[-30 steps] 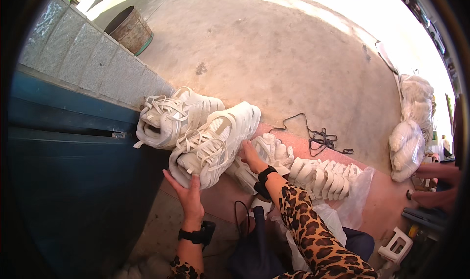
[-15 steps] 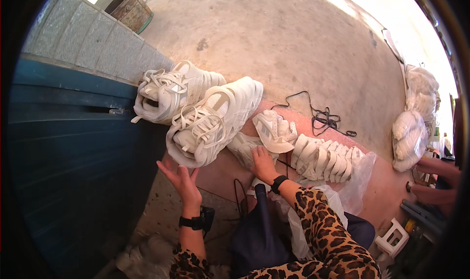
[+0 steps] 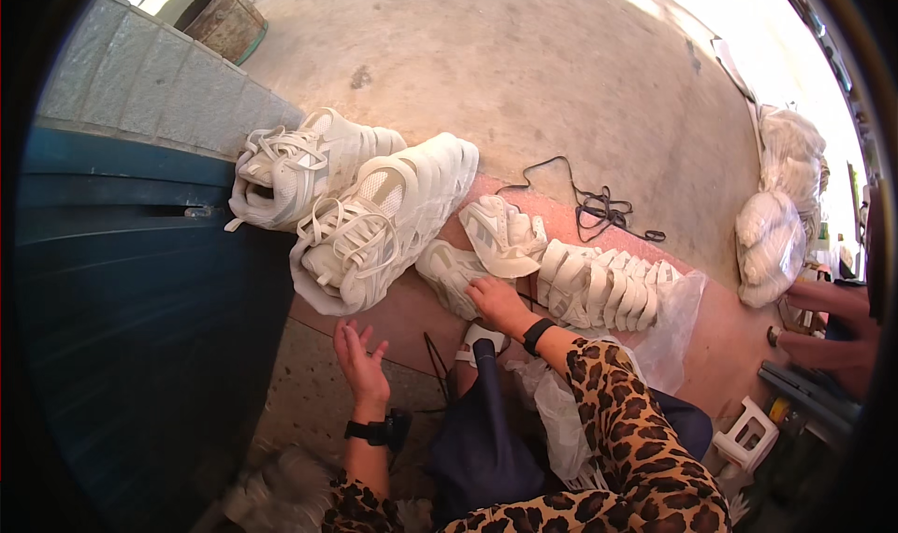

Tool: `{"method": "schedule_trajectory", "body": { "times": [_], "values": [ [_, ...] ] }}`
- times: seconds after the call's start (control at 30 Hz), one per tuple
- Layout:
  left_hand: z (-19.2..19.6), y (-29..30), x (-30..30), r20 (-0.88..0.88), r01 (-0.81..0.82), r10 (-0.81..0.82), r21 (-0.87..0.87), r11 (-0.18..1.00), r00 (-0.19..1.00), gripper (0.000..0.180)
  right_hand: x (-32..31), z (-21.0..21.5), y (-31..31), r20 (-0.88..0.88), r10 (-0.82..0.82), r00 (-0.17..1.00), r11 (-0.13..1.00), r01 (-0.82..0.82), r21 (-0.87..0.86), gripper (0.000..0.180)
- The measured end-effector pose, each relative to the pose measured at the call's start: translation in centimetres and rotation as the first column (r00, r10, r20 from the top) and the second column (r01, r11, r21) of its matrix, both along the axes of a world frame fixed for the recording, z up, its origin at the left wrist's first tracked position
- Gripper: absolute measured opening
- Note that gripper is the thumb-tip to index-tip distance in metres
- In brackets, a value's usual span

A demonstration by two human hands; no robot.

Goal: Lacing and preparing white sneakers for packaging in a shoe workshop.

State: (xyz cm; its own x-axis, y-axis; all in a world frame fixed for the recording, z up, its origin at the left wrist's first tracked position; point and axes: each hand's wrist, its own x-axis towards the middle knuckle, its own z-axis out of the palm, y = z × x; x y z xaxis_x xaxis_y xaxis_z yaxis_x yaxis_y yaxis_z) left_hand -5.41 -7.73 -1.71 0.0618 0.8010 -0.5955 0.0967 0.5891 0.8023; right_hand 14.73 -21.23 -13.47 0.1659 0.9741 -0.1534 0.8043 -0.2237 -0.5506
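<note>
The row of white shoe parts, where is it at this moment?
In the head view, the row of white shoe parts lies right of centre on the pink surface, between the right hand and the clear plastic.

- Weathered bucket [image 3: 230, 24], upper left
- Grey block wall [image 3: 159, 84] above a dark blue panel [image 3: 140, 318]
- Tangled black cord [image 3: 603, 209]
- White plastic stool [image 3: 739, 453], lower right
</note>
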Motion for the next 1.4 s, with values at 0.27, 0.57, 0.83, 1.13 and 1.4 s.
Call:
{"method": "schedule_trajectory", "body": {
  "times": [0.27,0.57,0.83,1.13,1.4],
  "values": [
    [-7.7,-0.6,0.4,0.011,-0.005,0.007,-0.186,0.982,1.0,0.054,1.7,4.0,-0.8,0.08,-0.16,0.984,0.971,0.142,0.194,0.04],
    [-13.9,-2.4,5.0,0.008,0.21,-0.237,-0.492,0.845,0.972,0.073,5.3,2.4,-0.7,0.283,-0.211,0.936,0.958,0.256,-0.133,0.04],
    [-14.4,-2.2,9.1,-0.062,0.466,-0.543,-0.436,0.77,0.838,0.085,7.9,5.7,-5.4,-0.072,-0.302,0.951,0.933,0.31,0.184,0.041],
    [-10.7,-5.9,11.1,-0.164,0.616,-0.594,0.193,0.764,0.788,0.052,10.5,8.8,-8.4,-0.382,-0.619,0.687,0.688,0.708,0.159,0.034],
    [-2.3,-6.8,12.7,-0.206,0.724,-0.709,0.375,0.579,0.674,0.038,12.0,11.1,-13.2,-0.737,-0.667,0.113,0.385,0.899,-0.21,0.047]
  ]
}}
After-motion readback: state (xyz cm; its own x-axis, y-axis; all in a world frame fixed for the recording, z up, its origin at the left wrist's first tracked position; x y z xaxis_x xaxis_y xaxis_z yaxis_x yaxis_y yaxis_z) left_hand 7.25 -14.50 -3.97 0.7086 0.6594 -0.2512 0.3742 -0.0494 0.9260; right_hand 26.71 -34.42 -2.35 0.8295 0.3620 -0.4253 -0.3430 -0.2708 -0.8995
